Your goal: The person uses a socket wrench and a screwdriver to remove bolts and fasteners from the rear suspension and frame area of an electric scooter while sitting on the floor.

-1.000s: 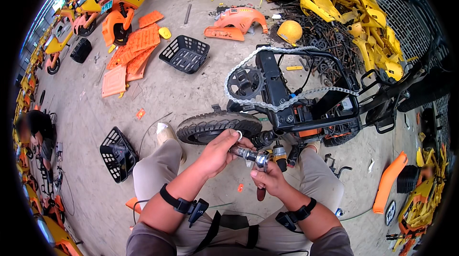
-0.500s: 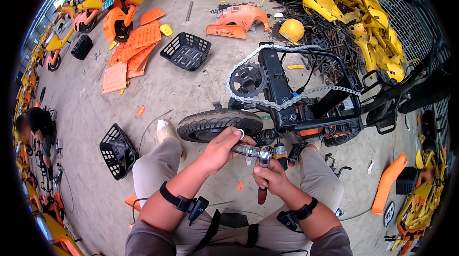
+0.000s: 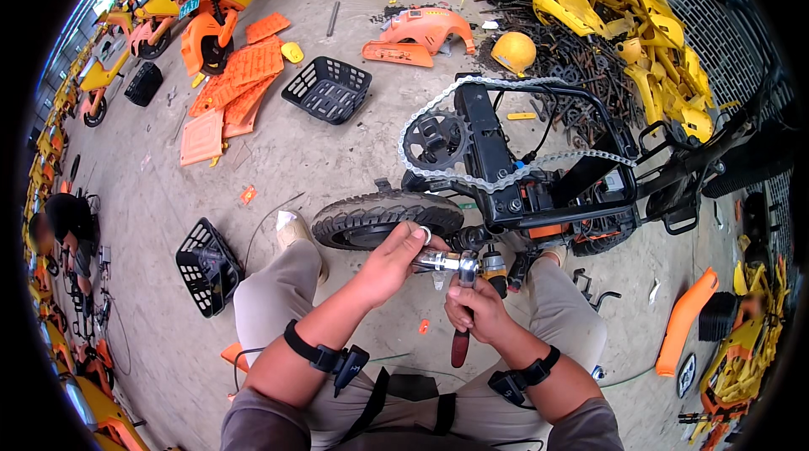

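My left hand (image 3: pixel 394 259) is closed around the shiny metal socket (image 3: pixel 436 260), beside the lower edge of a black tyre (image 3: pixel 371 217). A small pale ring (image 3: pixel 424 234) shows at its thumb and fingertips. My right hand (image 3: pixel 479 309) grips a ratchet wrench (image 3: pixel 460 347) with a dark red handle end, its chrome head joined to the socket. What the socket's far end meets is hidden by my left fingers. Just right of the wrench head is a yellow-and-black power tool (image 3: pixel 494 269), partly covered. Ahead lies a black bike frame (image 3: pixel 482 132) with a loose chain (image 3: pixel 431 105) over it.
Black baskets (image 3: pixel 327 90) lie ahead and to the left (image 3: pixel 206 267). Orange panels (image 3: pixel 244 76), an orange fender (image 3: pixel 430 29) and a yellow helmet-like shell (image 3: pixel 514 53) sit farther off. Yellow parts (image 3: pixel 581 4) are heaped at far right. A person (image 3: pixel 72 223) is at far left.
The wrench head has turned slightly and sits a little farther right, with its handle end a touch lower and left. My left hand keeps its hold on the socket.
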Tool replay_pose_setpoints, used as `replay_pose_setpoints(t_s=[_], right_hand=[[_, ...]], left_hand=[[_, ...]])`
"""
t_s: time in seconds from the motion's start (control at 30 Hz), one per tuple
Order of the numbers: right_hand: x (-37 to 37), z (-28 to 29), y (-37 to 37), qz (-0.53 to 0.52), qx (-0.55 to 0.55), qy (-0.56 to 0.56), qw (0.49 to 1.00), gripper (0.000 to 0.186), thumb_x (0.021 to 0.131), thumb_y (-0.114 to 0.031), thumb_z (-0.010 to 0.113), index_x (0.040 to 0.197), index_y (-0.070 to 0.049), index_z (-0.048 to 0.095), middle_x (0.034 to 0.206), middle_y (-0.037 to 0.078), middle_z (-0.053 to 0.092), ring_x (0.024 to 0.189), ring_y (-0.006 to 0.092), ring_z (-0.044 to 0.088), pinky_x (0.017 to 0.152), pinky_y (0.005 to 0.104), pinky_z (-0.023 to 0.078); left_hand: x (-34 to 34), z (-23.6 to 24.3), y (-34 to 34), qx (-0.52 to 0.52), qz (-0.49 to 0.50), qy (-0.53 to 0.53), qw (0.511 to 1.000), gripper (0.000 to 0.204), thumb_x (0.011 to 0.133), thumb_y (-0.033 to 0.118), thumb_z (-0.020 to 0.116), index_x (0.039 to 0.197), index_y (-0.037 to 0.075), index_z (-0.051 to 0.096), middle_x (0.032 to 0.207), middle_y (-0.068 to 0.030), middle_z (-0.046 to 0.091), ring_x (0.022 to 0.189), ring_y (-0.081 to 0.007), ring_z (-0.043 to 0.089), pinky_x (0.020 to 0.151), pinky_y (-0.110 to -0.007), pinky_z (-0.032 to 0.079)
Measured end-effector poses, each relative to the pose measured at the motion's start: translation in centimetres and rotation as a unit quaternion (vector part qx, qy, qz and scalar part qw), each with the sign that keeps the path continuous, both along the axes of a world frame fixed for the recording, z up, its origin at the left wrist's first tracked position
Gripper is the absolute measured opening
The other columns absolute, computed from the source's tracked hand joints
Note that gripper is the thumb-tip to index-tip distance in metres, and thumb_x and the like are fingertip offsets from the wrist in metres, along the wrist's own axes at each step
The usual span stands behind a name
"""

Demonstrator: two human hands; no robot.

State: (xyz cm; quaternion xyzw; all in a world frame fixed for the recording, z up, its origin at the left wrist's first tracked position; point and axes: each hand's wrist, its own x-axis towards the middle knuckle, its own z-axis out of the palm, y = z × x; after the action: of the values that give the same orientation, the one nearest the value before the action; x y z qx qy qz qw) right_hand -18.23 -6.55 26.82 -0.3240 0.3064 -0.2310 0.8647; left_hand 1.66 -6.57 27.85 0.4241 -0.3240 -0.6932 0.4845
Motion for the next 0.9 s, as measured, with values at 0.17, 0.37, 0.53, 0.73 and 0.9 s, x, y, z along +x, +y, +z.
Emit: replay_pose_setpoints(t_s=[0.17, 0.37, 0.53, 0.73, 0.9], right_hand=[[0.1, -0.2, 0.2, -0.009, 0.01, -0.002, 1.0, 0.024, 0.09, -0.022, 0.054, 0.073, -0.007, 0.045, 0.05, 0.0, 0.04, 0.039, 0.0087, 0.034, 0.04, 0.0241, 0.03], [0.5, -0.5, 0.6, -0.013, 0.029, -0.001, 1.0, 0.024, 0.091, -0.023, 0.053, 0.074, -0.008, 0.044, 0.051, 0.001, 0.04, 0.041, 0.0087, 0.035, 0.041, 0.0241, 0.031], [0.5, -0.5, 0.7, -0.012, 0.069, -0.028, 0.997, 0.025, 0.092, -0.023, 0.051, 0.074, -0.009, 0.043, 0.052, 0.001, 0.04, 0.041, 0.0092, 0.036, 0.041, 0.0244, 0.032], [0.8, -0.4, 0.9, -0.002, 0.117, -0.055, 0.992, 0.022, 0.093, -0.024, 0.048, 0.077, -0.009, 0.044, 0.052, 0.001, 0.04, 0.041, 0.0101, 0.035, 0.042, 0.0259, 0.032], [0.9, -0.5, 0.8, -0.014, 0.13, -0.071, 0.989, 0.021, 0.092, -0.025, 0.048, 0.079, -0.009, 0.045, 0.053, 0.002, 0.041, 0.043, 0.0106, 0.037, 0.043, 0.0259, 0.032]], left_hand=[[-0.5, 0.4, 0.0, -0.003, 0.013, 0.018, 1.0, 0.028, 0.099, 0.035, 0.036, 0.097, 0.008, 0.042, 0.105, -0.0118, 0.058, 0.097, -0.0165, 0.052, 0.086, -0.031, 0.041], [-0.9, -0.8, 0.0, -0.048, 0.055, -0.027, 0.997, 0.028, 0.1, 0.034, 0.033, 0.098, 0.008, 0.042, 0.103, -0.0109, 0.058, 0.096, -0.0159, 0.052, 0.082, -0.029, 0.041], [-1.5, -0.4, 0.2, -0.095, 0.083, -0.087, 0.988, 0.03, 0.1, 0.035, 0.031, 0.097, 0.007, 0.042, 0.102, -0.0096, 0.058, 0.091, -0.0138, 0.052, 0.079, -0.027, 0.041], [-2.1, -1.1, 0.4, -0.172, 0.09, -0.159, 0.968, 0.027, 0.101, 0.03, 0.032, 0.097, 0.006, 0.042, 0.099, -0.0072, 0.057, 0.085, -0.011, 0.049, 0.079, -0.026, 0.04], [-2.0, -0.9, 0.3, -0.173, 0.067, -0.07, 0.98, 0.024, 0.1, 0.027, 0.032, 0.097, 0.006, 0.042, 0.1, -0.0112, 0.056, 0.096, -0.0163, 0.049, 0.088, -0.032, 0.038]])
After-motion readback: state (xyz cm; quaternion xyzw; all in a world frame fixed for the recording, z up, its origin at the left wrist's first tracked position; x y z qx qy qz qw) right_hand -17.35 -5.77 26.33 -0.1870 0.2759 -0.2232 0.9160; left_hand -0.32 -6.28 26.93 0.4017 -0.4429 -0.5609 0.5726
